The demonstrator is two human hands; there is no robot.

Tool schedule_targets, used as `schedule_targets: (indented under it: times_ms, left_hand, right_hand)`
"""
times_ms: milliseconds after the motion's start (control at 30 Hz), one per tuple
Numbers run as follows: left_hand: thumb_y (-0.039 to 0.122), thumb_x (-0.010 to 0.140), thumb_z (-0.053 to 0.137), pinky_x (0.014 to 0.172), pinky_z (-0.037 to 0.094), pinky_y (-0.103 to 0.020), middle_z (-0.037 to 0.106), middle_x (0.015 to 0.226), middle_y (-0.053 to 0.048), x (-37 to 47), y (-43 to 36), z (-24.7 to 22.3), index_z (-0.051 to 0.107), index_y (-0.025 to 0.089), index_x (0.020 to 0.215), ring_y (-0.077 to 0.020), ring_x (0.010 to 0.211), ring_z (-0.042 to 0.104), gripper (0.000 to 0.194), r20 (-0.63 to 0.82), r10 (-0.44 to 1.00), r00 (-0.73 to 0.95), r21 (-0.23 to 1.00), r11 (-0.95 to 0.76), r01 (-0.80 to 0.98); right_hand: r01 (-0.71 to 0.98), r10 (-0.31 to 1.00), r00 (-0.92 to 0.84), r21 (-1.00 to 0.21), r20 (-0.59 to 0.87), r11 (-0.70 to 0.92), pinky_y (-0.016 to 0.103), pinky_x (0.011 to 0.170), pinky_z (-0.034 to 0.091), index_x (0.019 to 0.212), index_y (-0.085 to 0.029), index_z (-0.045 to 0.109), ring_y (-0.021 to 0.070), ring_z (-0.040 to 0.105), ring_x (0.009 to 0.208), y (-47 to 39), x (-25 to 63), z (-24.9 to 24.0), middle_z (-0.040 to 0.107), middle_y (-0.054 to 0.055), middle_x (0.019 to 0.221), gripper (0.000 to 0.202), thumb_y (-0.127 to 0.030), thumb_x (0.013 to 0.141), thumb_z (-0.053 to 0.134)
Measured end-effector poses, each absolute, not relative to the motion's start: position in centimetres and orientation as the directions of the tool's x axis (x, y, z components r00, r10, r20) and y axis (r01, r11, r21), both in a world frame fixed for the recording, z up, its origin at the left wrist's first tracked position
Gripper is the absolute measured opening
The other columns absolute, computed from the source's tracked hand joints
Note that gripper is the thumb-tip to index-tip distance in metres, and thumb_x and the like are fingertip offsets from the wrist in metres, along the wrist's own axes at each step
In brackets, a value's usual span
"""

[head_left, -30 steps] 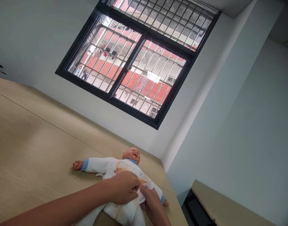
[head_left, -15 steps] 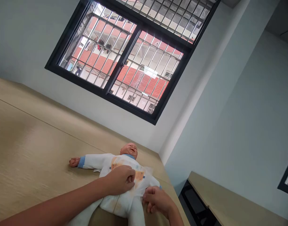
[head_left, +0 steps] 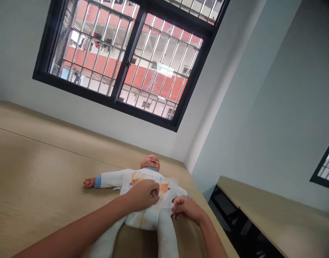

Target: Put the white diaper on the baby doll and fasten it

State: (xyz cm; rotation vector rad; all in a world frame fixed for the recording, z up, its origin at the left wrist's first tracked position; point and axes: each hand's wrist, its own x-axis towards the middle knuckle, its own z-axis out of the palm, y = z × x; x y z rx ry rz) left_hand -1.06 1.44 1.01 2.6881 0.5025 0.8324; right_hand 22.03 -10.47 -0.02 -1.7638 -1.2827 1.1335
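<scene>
A baby doll in a white outfit with blue collar and cuffs lies face up on the wooden table. Around its waist is a white diaper with orange patches at the front. My left hand rests closed on the middle of the diaper; anything between its fingers is hidden. Beside the doll's hip, at the diaper's right edge, my right hand is closed in a pinch, with the pinched part too small to make out.
The table's right edge runs close beside my right hand. A second table with a dark underside stands further right. Behind the doll are a pale wall and a barred window with a dark frame.
The view has shifted, so the window sits further left and higher. Both hands stay at the diaper, still closed, and the doll's legs show more.
</scene>
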Motion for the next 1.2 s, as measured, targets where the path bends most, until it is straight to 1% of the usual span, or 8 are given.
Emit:
schedule_targets:
  times_ms: [333,567,667,733,833,867,967,1200]
  left_hand:
    - [0.025,0.084,0.057,0.066,0.034,-0.027,0.065,0.075,-0.001,-1.6,1.3,1.3,0.064,0.016,0.079,-0.0136,0.071,0.051,0.012,0.48,0.359,0.801,0.367,-0.911,0.188]
    - [0.027,0.086,0.054,0.064,0.035,-0.027,0.063,0.075,0.002,-1.7,1.3,1.7,0.062,0.018,0.081,-0.0131,0.069,0.051,0.013,0.43,0.376,0.821,0.366,-0.904,0.222]
    - [0.026,0.086,0.053,0.066,0.039,-0.028,0.065,0.085,-0.001,-1.7,1.0,2.0,0.067,0.018,0.093,-0.0158,0.075,0.056,0.017,0.447,0.352,0.823,0.322,-0.921,0.219]
    - [0.021,0.086,0.052,0.075,0.043,-0.03,0.066,0.105,-0.005,-1.6,0.8,2.2,0.068,0.021,0.109,-0.0195,0.09,0.059,0.028,0.47,0.269,0.841,0.245,-0.955,0.169]
    - [0.005,0.085,0.045,0.099,0.04,-0.034,0.062,0.133,-0.004,-1.2,0.5,2.5,0.065,0.024,0.122,-0.0223,0.12,0.054,0.046,0.399,-0.033,0.916,0.054,-0.997,-0.059]
    - [0.002,0.083,0.045,0.104,0.036,-0.035,0.063,0.134,-0.003,-1.0,0.4,2.8,0.066,0.024,0.121,-0.0224,0.124,0.052,0.049,0.343,-0.106,0.933,0.026,-0.992,-0.122]
    - [0.0,0.082,0.047,0.108,0.03,-0.037,0.068,0.129,0.001,-0.6,0.4,3.8,0.068,0.027,0.118,-0.0231,0.131,0.05,0.05,0.253,-0.103,0.962,0.054,-0.991,-0.12]
    - [0.034,0.097,0.048,0.094,0.034,-0.039,0.076,0.11,0.0,0.7,0.1,4.7,0.072,0.028,0.097,-0.025,0.113,0.06,0.025,0.188,-0.104,0.977,0.072,-0.99,-0.119]
  right_hand:
    - [0.378,0.948,0.195,-0.873,-0.251,-0.309,0.02,0.056,0.046,0.082,-0.017,0.065,0.0105,0.061,0.061,-10.1,22.1,-0.7,0.067,-0.001,0.07,0.028,-0.03,0.065,0.084]
    - [0.499,0.951,0.191,-0.81,-0.244,-0.308,0.021,0.048,0.033,0.06,-0.018,0.058,0.0091,0.052,0.051,-10.2,21.7,0.3,0.056,-0.004,0.053,0.026,-0.028,0.065,0.081]
    - [0.481,0.95,0.212,-0.822,-0.228,-0.305,0.022,0.047,0.027,0.057,-0.018,0.058,0.0098,0.049,0.047,-10.3,21.1,0.5,0.055,-0.002,0.049,0.024,-0.028,0.067,0.078]
    - [0.461,0.958,0.207,-0.844,-0.198,-0.274,0.023,0.048,0.027,0.055,-0.018,0.057,0.0091,0.047,0.047,-10.3,20.7,0.4,0.054,-0.002,0.048,0.021,-0.026,0.068,0.073]
    - [0.42,0.972,0.167,-0.88,-0.165,-0.222,0.024,0.047,0.024,0.053,-0.019,0.055,0.0077,0.038,0.045,-10.1,20.4,0.2,0.052,-0.003,0.047,0.014,-0.022,0.063,0.065]
    - [0.409,0.977,0.143,-0.889,-0.161,-0.206,0.024,0.047,0.023,0.052,-0.019,0.054,0.0075,0.036,0.044,-10.1,20.3,0.0,0.05,-0.004,0.046,0.012,-0.022,0.06,0.064]
    - [0.364,0.985,0.082,-0.915,-0.154,-0.174,0.024,0.047,0.022,0.055,-0.019,0.056,0.008,0.034,0.044,-9.9,20.4,-0.5,0.052,-0.004,0.047,0.005,-0.022,0.057,0.058]
    - [0.29,0.985,0.054,-0.942,-0.161,-0.17,0.022,0.047,0.029,0.064,-0.018,0.056,0.0094,0.047,0.047,-10.2,20.6,-1.2,0.06,-0.002,0.053,0.009,-0.024,0.061,0.061]
